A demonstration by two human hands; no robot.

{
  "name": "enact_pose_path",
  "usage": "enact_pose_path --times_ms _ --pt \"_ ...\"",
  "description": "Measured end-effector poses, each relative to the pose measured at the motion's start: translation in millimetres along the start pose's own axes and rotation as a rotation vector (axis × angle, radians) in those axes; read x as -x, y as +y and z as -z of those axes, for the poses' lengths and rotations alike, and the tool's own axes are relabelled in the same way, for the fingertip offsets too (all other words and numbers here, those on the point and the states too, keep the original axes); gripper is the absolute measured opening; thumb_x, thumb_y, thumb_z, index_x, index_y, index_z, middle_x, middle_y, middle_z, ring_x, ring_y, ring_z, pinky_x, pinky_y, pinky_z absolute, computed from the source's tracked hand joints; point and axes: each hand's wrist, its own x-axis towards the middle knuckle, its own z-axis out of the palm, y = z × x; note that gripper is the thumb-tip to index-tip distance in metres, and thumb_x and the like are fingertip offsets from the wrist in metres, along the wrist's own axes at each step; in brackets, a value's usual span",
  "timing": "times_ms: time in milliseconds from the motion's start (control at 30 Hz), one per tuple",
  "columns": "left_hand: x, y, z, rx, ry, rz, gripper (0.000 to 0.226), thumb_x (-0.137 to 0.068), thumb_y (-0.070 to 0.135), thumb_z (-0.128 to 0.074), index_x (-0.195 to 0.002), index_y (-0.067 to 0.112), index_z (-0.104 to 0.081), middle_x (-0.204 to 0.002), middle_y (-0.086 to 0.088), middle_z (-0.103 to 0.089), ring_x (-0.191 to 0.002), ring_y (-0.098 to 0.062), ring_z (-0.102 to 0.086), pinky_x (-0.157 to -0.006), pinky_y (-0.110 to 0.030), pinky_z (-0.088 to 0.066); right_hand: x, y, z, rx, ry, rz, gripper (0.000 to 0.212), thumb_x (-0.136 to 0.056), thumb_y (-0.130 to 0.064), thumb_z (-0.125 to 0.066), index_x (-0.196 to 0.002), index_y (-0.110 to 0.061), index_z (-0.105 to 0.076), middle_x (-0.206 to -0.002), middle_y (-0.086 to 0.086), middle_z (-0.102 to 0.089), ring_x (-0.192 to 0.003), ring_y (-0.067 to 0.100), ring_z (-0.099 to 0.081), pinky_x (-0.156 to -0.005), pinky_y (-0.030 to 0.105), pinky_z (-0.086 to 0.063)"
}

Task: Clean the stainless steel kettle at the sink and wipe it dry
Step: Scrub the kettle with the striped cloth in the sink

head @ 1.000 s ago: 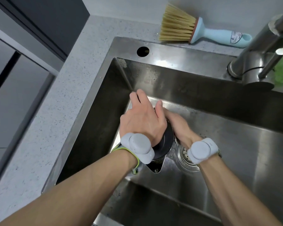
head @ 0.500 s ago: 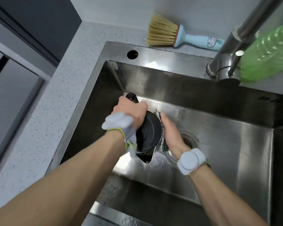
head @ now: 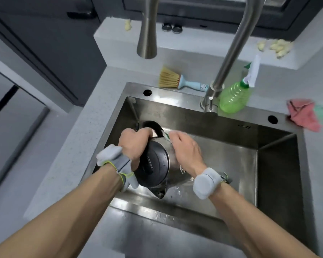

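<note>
Over the sink's left corner, our left hand gripped the newly tilted kettle while our right hand, fingers loosely extended, scrubbed its side.

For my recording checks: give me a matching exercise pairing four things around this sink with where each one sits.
Things:
1. kettle
2. brush
3. green spray bottle
4. pink cloth

Places:
A. counter to the right of the sink
B. lying behind the sink's back rim
C. tilted in the sink basin, held by its handle
D. beside the tap's base

Pairs: 1-C, 2-B, 3-D, 4-A
</note>
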Motion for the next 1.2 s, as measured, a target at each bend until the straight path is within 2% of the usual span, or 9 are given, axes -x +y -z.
enact_pose_path --times_ms 100,267,400,533,700,833,1000,1133,1200 --pt "37.1 19.4 29.2 0.133 0.005 0.027 0.033 -0.056 0.022 -0.075 -0.083 0.003 -0.069 -0.096 -0.014 -0.072 -0.087 -0.032 -0.069 -0.083 -0.044 -0.058 33.9 -37.1 19.1 0.011 0.005 0.251 0.044 -0.097 -0.053 -0.035 -0.102 -0.019 -0.062 -0.102 -0.009 -0.068 -0.097 0.016 -0.059 -0.084 0.038 -0.046" --pt "84.9 32.4 66.6 0.308 -0.071 -0.058 0.061 -0.033 0.029 -0.07 -0.088 0.003 -0.073 -0.087 -0.016 -0.073 -0.073 -0.032 -0.07 -0.066 -0.041 -0.057 49.9 -77.1 47.8 0.148 0.102 0.099 0.045 -0.097 -0.053 -0.034 -0.087 -0.022 -0.065 -0.092 -0.001 -0.066 -0.093 0.03 -0.058 -0.076 0.039 -0.039" --pt "102.8 54.2 90.8 0.347 -0.043 -0.144 0.055 -0.039 0.035 -0.077 -0.087 0.008 -0.076 -0.089 -0.011 -0.077 -0.085 -0.032 -0.075 -0.082 -0.046 -0.061 81.6 -111.1 54.5 0.165 0.164 0.522 0.031 -0.098 -0.054 -0.036 -0.101 -0.035 -0.061 -0.107 -0.017 -0.066 -0.096 0.003 -0.055 -0.079 0.021 -0.041" --pt "126.3 77.0 117.8 0.326 -0.035 -0.283 0.05 -0.049 0.03 -0.074 -0.09 0.002 -0.075 -0.096 -0.019 -0.076 -0.093 -0.037 -0.073 -0.088 -0.056 -0.058 75.9 -139.8 88.9 0.167 0.234 0.165 0.041 -0.099 -0.046 -0.033 -0.076 -0.02 -0.055 -0.096 0.004 -0.066 -0.094 0.032 -0.058 -0.077 0.041 -0.042" --pt "161.5 103.9 168.3 0.313 -0.042 -0.48 0.024 -0.05 0.028 -0.072 -0.063 0.01 -0.067 -0.065 -0.002 -0.061 -0.068 -0.026 -0.061 -0.066 -0.04 -0.051 126.1 -208.2 83.6 0.253 0.358 0.584 0.042 -0.095 -0.053 -0.035 -0.074 -0.022 -0.053 -0.074 -0.006 -0.061 -0.075 0.018 -0.056 -0.064 0.031 -0.041" --pt "190.4 127.3 206.0 0.348 -0.043 -0.617 0.024 -0.051 0.027 -0.075 -0.063 0.009 -0.066 -0.068 -0.005 -0.06 -0.07 -0.026 -0.061 -0.072 -0.045 -0.053 141.0 -249.3 121.6 0.151 0.396 0.433 0.037 -0.099 -0.049 -0.037 -0.08 -0.024 -0.057 -0.099 0.0 -0.068 -0.096 0.028 -0.059 -0.074 0.038 -0.038" --pt "225.6 152.9 230.2 0.344 -0.034 -0.761 0.017 -0.051 0.031 -0.071 -0.057 0.015 -0.068 -0.064 -0.003 -0.063 -0.069 -0.028 -0.063 -0.075 -0.044 -0.054 178.8 -290.3 120.9 0.242 0.509 0.739 0.038 -0.096 -0.054 -0.035 -0.073 -0.034 -0.058 -0.08 -0.011 -0.062 -0.081 0.021 -0.055 -0.066 0.038 -0.04" --pt "237.2 165.1 229.3 0.366 -0.043 -0.781 0.035 -0.054 0.029 -0.072 -0.076 0.002 -0.073 -0.076 -0.012 -0.069 -0.086 -0.038 -0.071 -0.089 -0.056 -0.056 168.6 -288.1 162.4 0.192 0.564 0.48 0.048 -0.101 -0.048 -0.036 -0.066 -0.018 -0.05 -0.075 0.001 -0.06 -0.083 0.033 -0.057 -0.066 0.038 -0.035" --pt "240.6 172.0 221.4 0.364 -0.041 -0.776 0.031 -0.052 0.029 -0.07 -0.072 0.005 -0.071 -0.076 -0.014 -0.07 -0.082 -0.039 -0.07 -0.086 -0.051 -0.056 171.0 -290.0 154.7 0.222 0.579 0.577 0.044 -0.098 -0.051 -0.035 -0.067 -0.024 -0.051 -0.079 -0.002 -0.063 -0.083 0.027 -0.059 -0.064 0.036 -0.038"
